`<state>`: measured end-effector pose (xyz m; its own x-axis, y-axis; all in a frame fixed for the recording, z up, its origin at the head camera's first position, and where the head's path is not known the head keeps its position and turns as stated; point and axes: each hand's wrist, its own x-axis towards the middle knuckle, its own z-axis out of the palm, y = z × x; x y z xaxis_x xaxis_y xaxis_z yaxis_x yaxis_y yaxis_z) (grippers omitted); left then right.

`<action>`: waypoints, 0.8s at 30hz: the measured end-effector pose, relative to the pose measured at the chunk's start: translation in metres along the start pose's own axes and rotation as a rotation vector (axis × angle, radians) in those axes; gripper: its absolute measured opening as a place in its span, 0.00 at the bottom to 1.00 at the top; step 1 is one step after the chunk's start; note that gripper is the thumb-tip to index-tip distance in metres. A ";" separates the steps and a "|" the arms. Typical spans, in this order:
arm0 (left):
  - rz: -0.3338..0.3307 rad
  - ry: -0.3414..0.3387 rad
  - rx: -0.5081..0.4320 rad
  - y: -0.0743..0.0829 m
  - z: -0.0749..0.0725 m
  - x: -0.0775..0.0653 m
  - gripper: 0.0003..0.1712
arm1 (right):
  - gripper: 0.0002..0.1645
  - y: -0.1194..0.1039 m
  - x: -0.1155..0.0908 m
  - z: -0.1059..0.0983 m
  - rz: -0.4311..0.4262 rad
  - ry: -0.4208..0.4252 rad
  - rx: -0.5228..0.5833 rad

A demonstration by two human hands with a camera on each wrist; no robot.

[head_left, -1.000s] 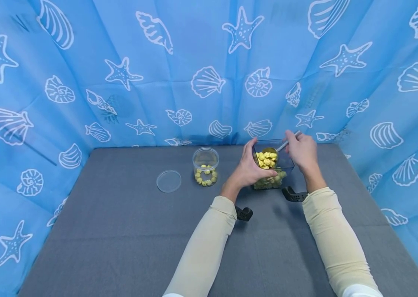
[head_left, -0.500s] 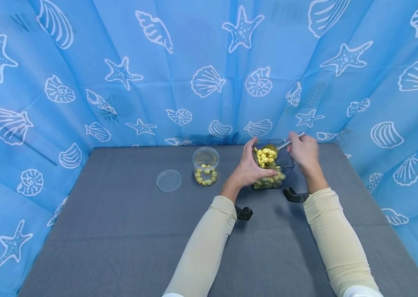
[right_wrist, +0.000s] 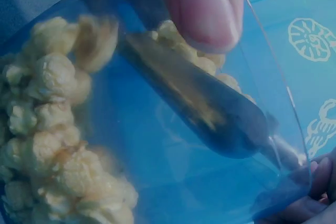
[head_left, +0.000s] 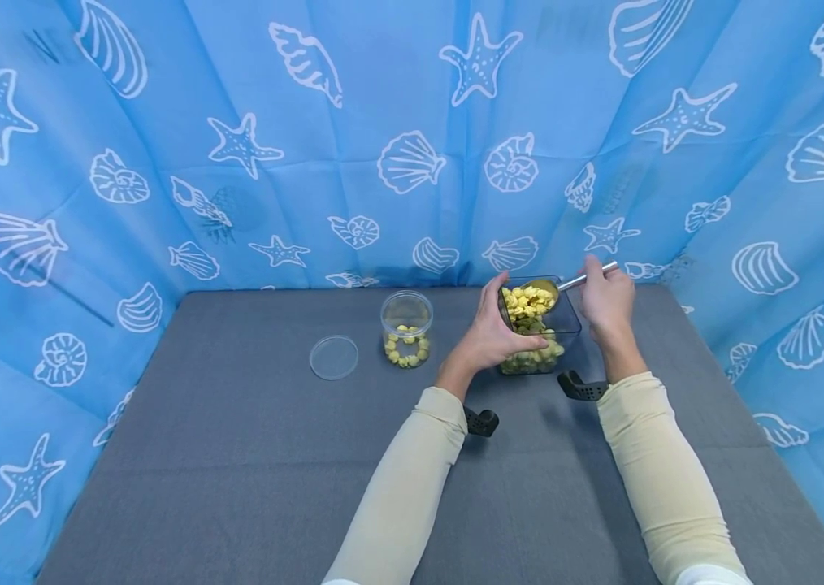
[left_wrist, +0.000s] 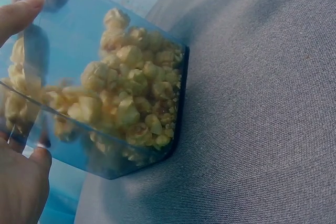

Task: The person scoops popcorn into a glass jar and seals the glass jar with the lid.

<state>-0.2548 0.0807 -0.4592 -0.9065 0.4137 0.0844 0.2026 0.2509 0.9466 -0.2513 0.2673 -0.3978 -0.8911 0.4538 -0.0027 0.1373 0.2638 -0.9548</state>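
My left hand (head_left: 491,333) grips a clear, square-sided plastic container (head_left: 569,319), thumb along the near side and fingers round the left side. Pale yellow popcorn (left_wrist: 126,93) fills the lower part of the container. My right hand (head_left: 608,305) holds a metal scoop (head_left: 545,287) by its handle at the container's right rim. The scoop's bowl is inside the container near the top, loaded with popcorn. Through the clear wall in the right wrist view, the scoop (right_wrist: 210,114) slants above the popcorn (right_wrist: 52,166), with a left-hand thumb in front.
Left of the container stands a round clear jar (head_left: 406,313) without its lid, a little popcorn at its bottom. A clear round lid (head_left: 333,357) lies further left on the grey tabletop (head_left: 251,455). A blue curtain (head_left: 353,162) with shell prints hangs behind.
My right hand has drawn back to the right, and the scoop handle has come down flatter and further over the right rim. My left hand and the container stay in place.
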 end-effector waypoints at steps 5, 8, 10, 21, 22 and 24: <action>-0.006 -0.001 0.003 0.000 0.000 -0.001 0.69 | 0.22 0.003 0.002 -0.001 0.008 -0.042 0.142; -0.008 -0.001 0.004 0.001 0.000 -0.002 0.69 | 0.23 0.003 0.002 -0.004 0.030 -0.047 0.212; -0.007 0.001 -0.001 0.000 0.001 -0.002 0.69 | 0.23 0.003 0.002 -0.006 0.039 -0.047 0.224; -0.003 -0.001 0.000 0.000 0.001 -0.002 0.70 | 0.25 0.002 0.004 -0.010 0.043 -0.037 0.240; -0.002 -0.001 0.000 0.000 0.001 -0.002 0.70 | 0.25 0.002 0.004 -0.010 0.043 -0.032 0.254; -0.002 0.000 0.002 0.000 0.001 -0.002 0.69 | 0.25 0.001 0.003 -0.010 0.044 -0.021 0.291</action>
<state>-0.2529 0.0808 -0.4592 -0.9068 0.4135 0.0827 0.2019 0.2535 0.9460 -0.2499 0.2776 -0.3959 -0.8963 0.4406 -0.0496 0.0491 -0.0125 -0.9987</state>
